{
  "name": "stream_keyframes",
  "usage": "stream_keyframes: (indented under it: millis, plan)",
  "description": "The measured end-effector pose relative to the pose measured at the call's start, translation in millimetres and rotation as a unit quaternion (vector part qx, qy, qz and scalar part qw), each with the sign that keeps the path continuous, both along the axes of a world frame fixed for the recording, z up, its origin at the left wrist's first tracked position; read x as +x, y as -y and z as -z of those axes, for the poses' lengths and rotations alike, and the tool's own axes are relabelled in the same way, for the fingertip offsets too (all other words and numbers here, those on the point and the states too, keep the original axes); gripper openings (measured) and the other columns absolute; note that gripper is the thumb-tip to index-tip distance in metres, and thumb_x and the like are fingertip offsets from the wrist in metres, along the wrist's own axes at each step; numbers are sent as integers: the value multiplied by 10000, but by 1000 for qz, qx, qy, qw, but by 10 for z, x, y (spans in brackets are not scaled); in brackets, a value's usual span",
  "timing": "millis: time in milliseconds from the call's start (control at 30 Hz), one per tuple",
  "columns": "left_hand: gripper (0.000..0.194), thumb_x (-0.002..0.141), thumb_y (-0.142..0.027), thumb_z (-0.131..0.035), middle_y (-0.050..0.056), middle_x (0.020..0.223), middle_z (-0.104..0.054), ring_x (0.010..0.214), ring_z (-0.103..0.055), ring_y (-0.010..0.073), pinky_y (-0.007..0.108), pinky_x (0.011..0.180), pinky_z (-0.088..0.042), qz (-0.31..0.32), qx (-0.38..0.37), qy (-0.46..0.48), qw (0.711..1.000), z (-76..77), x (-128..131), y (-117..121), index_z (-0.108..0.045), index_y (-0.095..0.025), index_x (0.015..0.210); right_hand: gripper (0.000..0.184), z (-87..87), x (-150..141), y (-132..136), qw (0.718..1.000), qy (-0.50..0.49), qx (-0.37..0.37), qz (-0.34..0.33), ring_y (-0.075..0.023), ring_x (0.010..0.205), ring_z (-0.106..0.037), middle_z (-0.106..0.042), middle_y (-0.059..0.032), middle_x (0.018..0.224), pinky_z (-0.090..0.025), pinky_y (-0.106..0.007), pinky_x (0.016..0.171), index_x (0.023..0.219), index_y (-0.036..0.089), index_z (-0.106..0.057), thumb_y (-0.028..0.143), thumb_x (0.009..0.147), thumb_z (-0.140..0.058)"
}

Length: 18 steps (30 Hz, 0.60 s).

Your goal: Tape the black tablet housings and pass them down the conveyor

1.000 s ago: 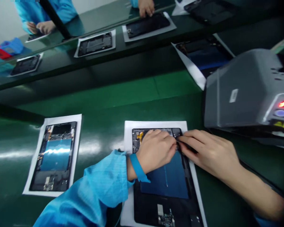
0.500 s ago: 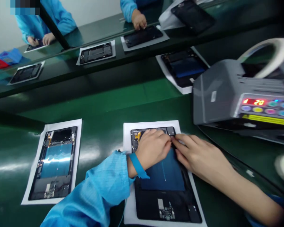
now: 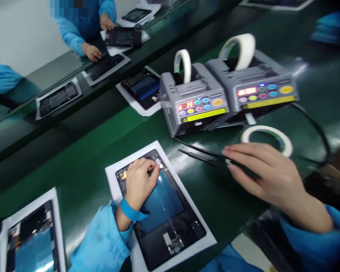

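Note:
My left hand (image 3: 140,179), with a blue band at the wrist, rests over the upper part of an opened tablet (image 3: 170,226). Its fingers are curled and the thumb meets the index finger near the top right corner; anything between them is hidden. A blue sheet (image 3: 164,204) covers the tablet's middle, and white paper (image 3: 206,241) lies underneath. My right hand (image 3: 268,175) is off to the right with thumb and fingers apart. A tiny white scrap (image 3: 228,161) shows between its fingertips beside a black cable (image 3: 197,145); a grip on it is not visible.
Two grey tape dispensers (image 3: 194,102) stand behind my right hand. A white tape roll (image 3: 286,145) and dark tweezers (image 3: 197,156) lie nearby. Another opened tablet (image 3: 34,241) sits at left. Tablets line the raised shelf (image 3: 19,124), where a co-worker's hands (image 3: 92,52) handle some.
My right hand has left the tablet and moved right, towards the scrap by the cable. My left hand stays on the tablet. The view has swung right, showing both dispensers.

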<state>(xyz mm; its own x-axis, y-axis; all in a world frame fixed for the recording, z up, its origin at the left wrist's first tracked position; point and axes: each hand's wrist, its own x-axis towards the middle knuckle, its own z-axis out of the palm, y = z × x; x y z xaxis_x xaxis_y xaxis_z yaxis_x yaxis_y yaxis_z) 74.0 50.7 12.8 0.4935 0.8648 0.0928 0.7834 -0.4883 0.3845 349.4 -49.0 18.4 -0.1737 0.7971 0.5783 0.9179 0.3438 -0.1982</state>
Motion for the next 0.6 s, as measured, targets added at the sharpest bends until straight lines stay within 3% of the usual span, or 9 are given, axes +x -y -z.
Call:
stream_keyframes:
  millis: [233, 467, 600]
  plan:
    - [207, 869, -298, -523, -1, 658, -534, 674, -499, 180, 304, 645, -348, 1, 30, -34, 999, 15, 37, -68, -565, -200, 691, 335, 33, 623, -203, 976, 89, 120, 161, -235, 908, -639, -688, -154, 1031, -497, -329, 782, 1139, 133, -619, 167, 806, -629]
    - [222, 871, -306, -553, 1, 665, -548, 681, -518, 169, 295, 642, -355, -16, 24, -46, 999, -28, 45, 3, -586, -191, 684, 199, 228, 824, -433, 968, 126, 167, 140, -179, 712, -632, -723, -123, 883, -450, -288, 597, 920, 182, -721, 304, 762, -709]
    - [205, 869, -278, -563, -1, 672, -562, 692, -538, 165, 291, 656, -372, -25, 26, -53, 998, -4, 40, 28, -599, -193, 686, 80, 255, 877, -496, 977, 67, 122, 161, -155, 642, -604, -723, -90, 776, -411, -290, 535, 740, 244, -720, 324, 738, -722]
